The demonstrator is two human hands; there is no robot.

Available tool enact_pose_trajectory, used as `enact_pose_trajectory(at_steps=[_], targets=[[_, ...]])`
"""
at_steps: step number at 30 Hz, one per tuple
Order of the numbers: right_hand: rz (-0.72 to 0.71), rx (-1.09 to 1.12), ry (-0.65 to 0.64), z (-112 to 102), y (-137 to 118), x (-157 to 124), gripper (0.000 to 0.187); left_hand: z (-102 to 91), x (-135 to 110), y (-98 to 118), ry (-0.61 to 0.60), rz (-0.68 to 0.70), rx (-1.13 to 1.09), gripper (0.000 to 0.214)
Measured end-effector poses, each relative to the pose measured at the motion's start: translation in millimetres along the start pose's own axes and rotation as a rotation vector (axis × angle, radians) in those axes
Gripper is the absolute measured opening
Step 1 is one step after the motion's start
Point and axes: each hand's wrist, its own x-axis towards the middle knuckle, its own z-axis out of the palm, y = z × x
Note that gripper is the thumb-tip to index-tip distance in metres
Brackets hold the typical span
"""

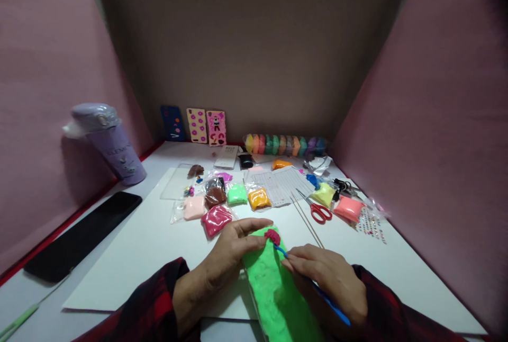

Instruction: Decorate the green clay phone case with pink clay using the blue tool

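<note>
Green slab (272, 286), gripped by left hand (226, 252), extends beneath right hand (327, 273) grasping blue tool (335, 310).

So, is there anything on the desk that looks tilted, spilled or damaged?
The purple bottle on the left appears to lean leftward, which looks unstable, though lens distortion may explain it. No spill or damage stands out.

One head-worn camera looks forward and down over the table (59, 327), the left hand (228, 249) and right hand (331, 273) close below it, the back wall (254, 45) farther off.
</note>
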Motion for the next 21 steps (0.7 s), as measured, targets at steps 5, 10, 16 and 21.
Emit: enact_pose_trajectory(at_steps=[5,10,16,21], targets=[[0.074,0.06,0.054,1.3,-1.9,-4.3,0.013,-5.0,3.5,-4.1,-0.04,-0.008,0.007,0.042],[0.091,0.084,0.038,3.5,-1.4,-7.8,0.015,-5.3,4.4,-4.1,-0.043,-0.004,0.014,0.042],[0.088,0.151,-0.004,3.9,0.5,-8.4,0.016,-3.0,1.3,-2.0,-0.025,-0.017,0.014,0.041],[0.108,0.153,0.016,2.5,-2.3,-6.2,0.017,-2.3,0.9,-1.4,-0.025,-0.016,0.015,0.042]])
